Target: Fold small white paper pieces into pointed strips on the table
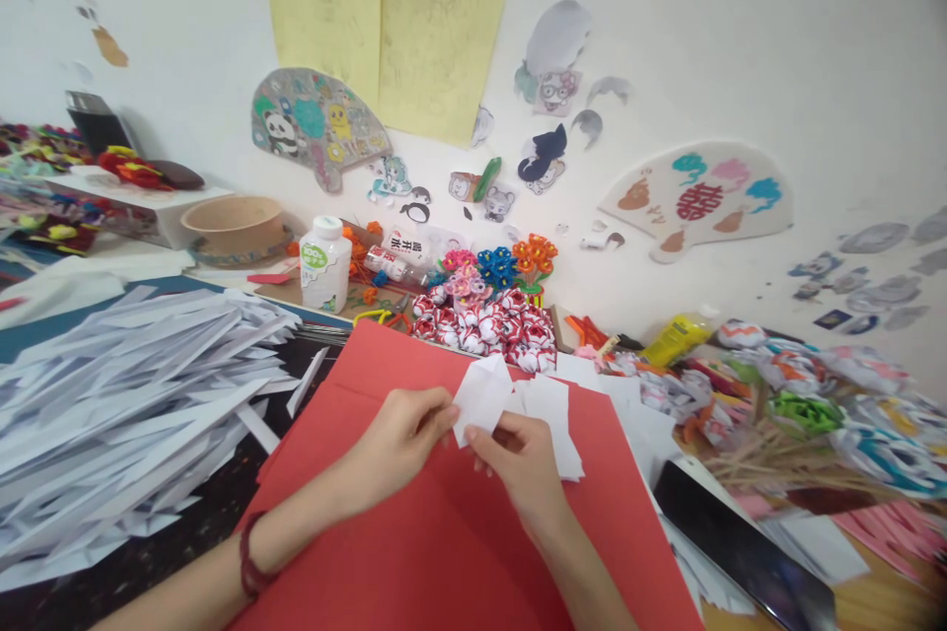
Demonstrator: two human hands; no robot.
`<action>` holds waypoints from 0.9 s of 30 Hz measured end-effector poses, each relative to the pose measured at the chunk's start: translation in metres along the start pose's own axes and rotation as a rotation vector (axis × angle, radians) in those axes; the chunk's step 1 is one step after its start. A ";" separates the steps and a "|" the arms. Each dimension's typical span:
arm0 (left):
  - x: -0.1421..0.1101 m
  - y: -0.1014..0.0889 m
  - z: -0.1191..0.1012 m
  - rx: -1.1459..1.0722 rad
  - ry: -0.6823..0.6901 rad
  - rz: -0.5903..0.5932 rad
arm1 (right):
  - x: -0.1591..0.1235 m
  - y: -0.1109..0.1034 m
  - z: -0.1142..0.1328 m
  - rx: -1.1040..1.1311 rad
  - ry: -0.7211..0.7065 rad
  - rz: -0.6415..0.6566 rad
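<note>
Both hands hold a small folded white paper piece (pixel 482 396) above a stack of red paper sheets (pixel 444 532). My left hand (pixel 403 442) pinches its left edge, a dark red bead bracelet on the wrist. My right hand (pixel 522 465) pinches its lower right corner with thumb and fingers closed. More white paper pieces (pixel 553 414) lie on the red sheet just behind my right hand.
A big heap of white paper strips (pixel 125 404) fills the left. Behind stand a white bottle (pixel 324 264), folded red-white paper balls (pixel 484 320) and paper flowers (pixel 497 266). A black phone (pixel 740 542) lies right, beside colourful paper craft on sticks (pixel 806 414). A wooden bowl (pixel 235 227) sits far left.
</note>
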State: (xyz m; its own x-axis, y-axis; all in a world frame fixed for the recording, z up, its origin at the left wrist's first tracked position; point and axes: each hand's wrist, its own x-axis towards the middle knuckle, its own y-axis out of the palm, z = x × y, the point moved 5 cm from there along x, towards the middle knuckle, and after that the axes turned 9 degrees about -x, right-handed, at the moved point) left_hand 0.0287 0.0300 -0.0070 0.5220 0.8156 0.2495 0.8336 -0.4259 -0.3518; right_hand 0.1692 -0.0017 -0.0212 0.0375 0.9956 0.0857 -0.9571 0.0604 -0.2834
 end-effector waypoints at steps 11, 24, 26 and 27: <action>-0.001 0.008 0.007 -0.141 -0.098 0.039 | -0.001 -0.002 -0.002 0.045 -0.002 -0.025; -0.002 0.009 -0.002 0.003 -0.050 0.048 | 0.002 0.000 -0.006 0.133 0.012 -0.059; -0.003 0.011 -0.004 -0.033 -0.043 0.076 | 0.002 0.001 -0.007 0.162 0.021 -0.062; -0.003 0.011 -0.006 -0.056 -0.032 0.087 | 0.002 0.001 -0.007 0.173 0.027 -0.062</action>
State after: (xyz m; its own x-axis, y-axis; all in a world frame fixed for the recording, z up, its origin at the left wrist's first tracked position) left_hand 0.0376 0.0205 -0.0065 0.5871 0.7867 0.1909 0.7950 -0.5158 -0.3194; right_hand 0.1699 0.0004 -0.0281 0.1039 0.9920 0.0712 -0.9878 0.1113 -0.1092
